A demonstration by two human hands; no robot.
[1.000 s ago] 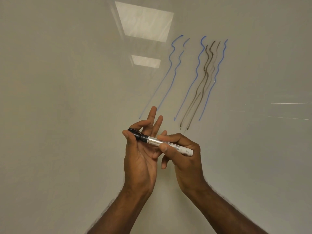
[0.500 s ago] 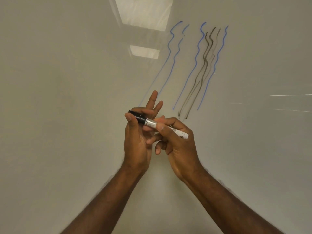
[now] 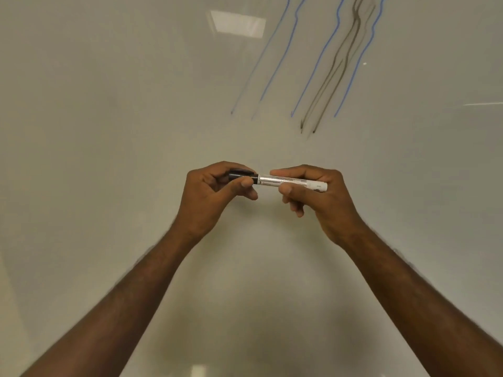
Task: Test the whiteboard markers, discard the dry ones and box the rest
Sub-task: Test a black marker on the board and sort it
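- White-barrelled whiteboard marker (image 3: 291, 182) lay level between my hands, before the glossy whiteboard (image 3: 109, 131).
- My left hand (image 3: 215, 194) pinched its black cap (image 3: 242, 174).
- My right hand (image 3: 318, 197) gripped the barrel.

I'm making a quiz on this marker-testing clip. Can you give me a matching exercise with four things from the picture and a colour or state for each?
Things:
1. cap
2. barrel
3. left hand
4. leftmost lines

States:
A. blue, drawn on the whiteboard
B. white and silvery, held in the right hand
C. black, at the marker's left end
D. fingers closed around the cap

Pairs: 1-C, 2-B, 3-D, 4-A
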